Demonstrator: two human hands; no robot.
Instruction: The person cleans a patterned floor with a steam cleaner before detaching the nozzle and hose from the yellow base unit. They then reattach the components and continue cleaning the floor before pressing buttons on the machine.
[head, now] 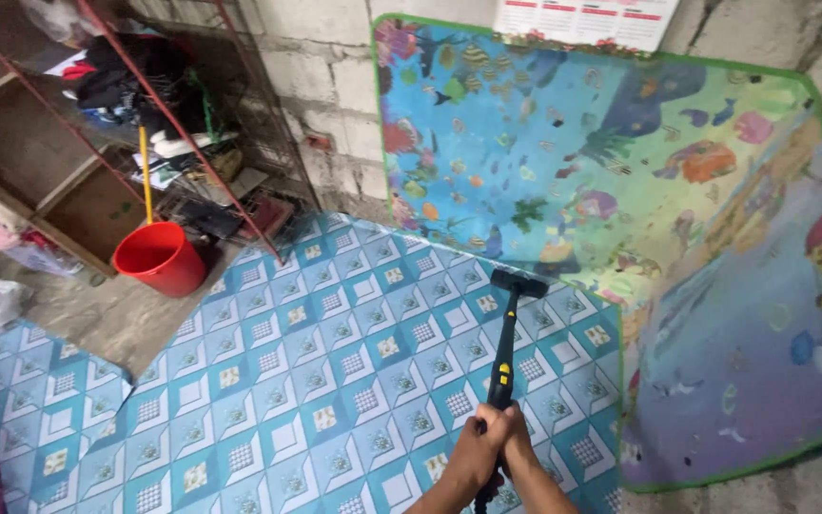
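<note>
1. Room: patterned vinyl floor (268, 381) lies open to your left; folded play mat (677, 219) stands just right of the mop head (518, 283), red bucket (159, 257) well apart.
2. Mop handle (503, 362): slim, rigid, black-yellow; head flat and rectangular.
3. Long axis runs away from you, head on floor.
4. Both your left hand (482, 447) and right hand (518, 440) are wrapped tight round the handle.

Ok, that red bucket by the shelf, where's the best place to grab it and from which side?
Judging from the view, grip the red bucket by its open upper rim, coming from above. It stands upright on the bare floor; a yellow stick leans out of it at the far side, so the near rim looks freest.
</note>
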